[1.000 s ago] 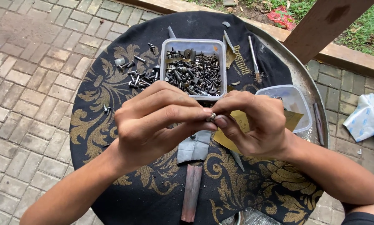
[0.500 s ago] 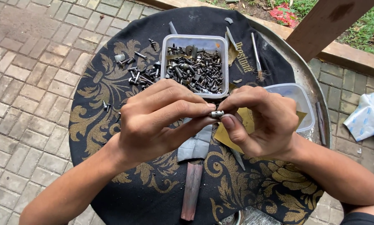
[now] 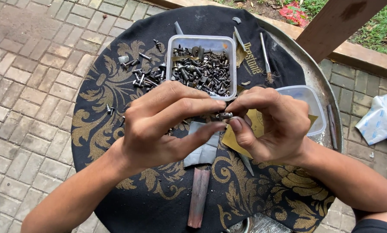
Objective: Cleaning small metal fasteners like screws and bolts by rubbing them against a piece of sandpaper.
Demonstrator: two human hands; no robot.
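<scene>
Small dark metal bolt (image 3: 224,115) sits pinched between the fingertips of both hands above the round table draped in black cloth with gold scrollwork (image 3: 111,86); the left hand (image 3: 163,129) and right hand (image 3: 269,125) each clench one end, just in front of the clear plastic tub of mixed screws (image 3: 202,64)

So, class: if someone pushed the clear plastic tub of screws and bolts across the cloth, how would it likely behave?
The clear tub looks well filled with dark metal screws, so it is probably heavy for its size and would drag rather than slide. Its low, wide shape suggests it is unlikely to tip. The patterned cloth beneath might bunch up as it moves.
</scene>
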